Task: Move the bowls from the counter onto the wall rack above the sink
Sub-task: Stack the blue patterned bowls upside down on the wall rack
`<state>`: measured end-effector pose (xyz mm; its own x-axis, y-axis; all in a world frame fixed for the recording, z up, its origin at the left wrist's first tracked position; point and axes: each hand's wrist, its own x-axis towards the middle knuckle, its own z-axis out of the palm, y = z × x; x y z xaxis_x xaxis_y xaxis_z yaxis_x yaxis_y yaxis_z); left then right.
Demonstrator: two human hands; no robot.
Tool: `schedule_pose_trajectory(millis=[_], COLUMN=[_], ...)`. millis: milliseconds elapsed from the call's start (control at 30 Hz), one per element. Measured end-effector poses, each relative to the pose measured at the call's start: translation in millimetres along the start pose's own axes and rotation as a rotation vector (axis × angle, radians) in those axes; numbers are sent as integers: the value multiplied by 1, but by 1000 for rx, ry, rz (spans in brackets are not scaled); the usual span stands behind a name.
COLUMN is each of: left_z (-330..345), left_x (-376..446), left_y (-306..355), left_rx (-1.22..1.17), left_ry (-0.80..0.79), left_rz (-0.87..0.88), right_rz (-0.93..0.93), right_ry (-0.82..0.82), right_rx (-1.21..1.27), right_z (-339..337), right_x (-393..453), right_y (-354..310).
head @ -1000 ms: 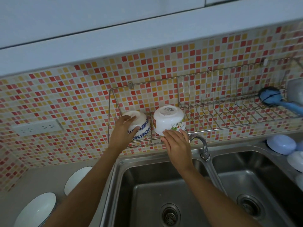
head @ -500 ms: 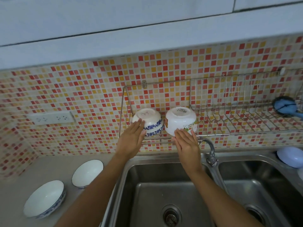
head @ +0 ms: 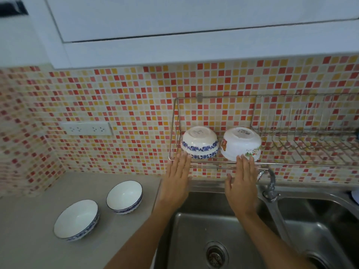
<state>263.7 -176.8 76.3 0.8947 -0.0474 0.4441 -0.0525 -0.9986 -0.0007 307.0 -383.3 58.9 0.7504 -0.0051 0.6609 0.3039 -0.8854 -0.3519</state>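
Note:
Two bowls rest upside down at the left end of the wire wall rack (head: 291,164): a white bowl with a blue flower band (head: 200,142) and, to its right, a plain white bowl with a small picture (head: 240,143). My left hand (head: 177,179) is flat and open just below the blue-banded bowl, fingertips at its rim. My right hand (head: 241,183) is open below the other bowl, fingertips touching its lower edge. On the counter (head: 29,220) at the left stand two upright blue-rimmed bowls, a nearer one (head: 76,219) and a farther one (head: 124,197).
A double steel sink (head: 223,230) lies under the rack, with a tap (head: 270,181) between the basins. A white socket strip (head: 86,129) sits on the tiled wall at the left. White cabinets hang overhead. The rack's right part holds upright plate wires.
Both hands have let go of the two bowls on the rack and drawn back down with flat fingers. The view has swung left, showing more of the counter.

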Motion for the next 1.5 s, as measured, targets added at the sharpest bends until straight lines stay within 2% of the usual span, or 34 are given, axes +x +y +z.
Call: schedule_pose_trajectory(millis=[100, 233, 367, 467, 633, 767, 867, 1067, 1233, 1367, 1500], left_z=[4, 16, 19, 20, 37, 54, 62, 79, 87, 83, 72], left_x=[-24, -65, -90, -93, -96, -97, -93, -88, -93, -89, -87], left_y=[-19, -59, -128, -181, -242, -276, -293, -320, -319, -312, -306], left_rx=[-64, -152, -139, -104, -126, -266, -422, -518, -524, -563, -692], left_ry=[-52, -214, -295, -315, -395, -497, -556, -604, -617, -560, -374], left_rz=[19, -127, -226, -323, -465, -560, -634, -683, -701, -724, -771], right_rz=[138, 170, 10, -19, -59, 270, 381, 589, 815, 842, 771], right_ry=[-25, -107, -352, -577, -804, -1012, -1136, -1114, -1097, -1028, -1023], right_rx=[31, 93, 88, 127, 138, 261, 214, 201, 409, 480, 552], right_z=[-1, 9, 46, 80, 131, 174, 199, 222, 230, 219, 192], right_x=[-2, -31, -89, -114, -117, -105, -93, -90, -105, -105, -96], right_y=[-28, -61, -119, -171, -230, -265, -283, -310, -305, -298, -287])
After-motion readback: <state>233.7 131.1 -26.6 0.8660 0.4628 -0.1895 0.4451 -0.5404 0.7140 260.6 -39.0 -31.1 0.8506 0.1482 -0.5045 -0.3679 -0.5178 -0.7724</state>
